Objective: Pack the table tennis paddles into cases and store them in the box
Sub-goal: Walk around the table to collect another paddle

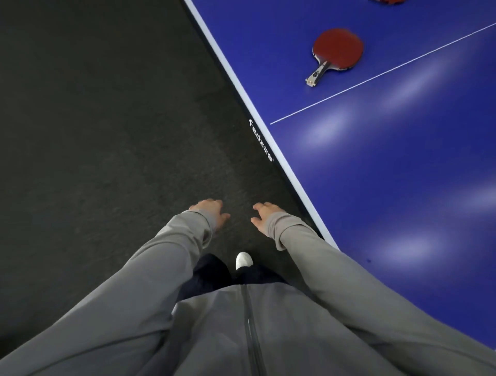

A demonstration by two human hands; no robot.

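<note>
A red table tennis paddle (336,49) lies flat on the blue table tennis table (389,161), its handle pointing toward the table's near edge. A second red paddle (389,1) just shows at the top edge of the view. My left hand (212,212) and my right hand (264,216) hang low over the dark floor beside the table, both holding nothing with fingers apart. They are far below and left of the paddle. No case or box is in view.
The table's white-edged border (255,107) runs diagonally from the top to the lower right. Dark grey carpet (94,120) covers the left side. My white shoe (243,259) shows below my hands.
</note>
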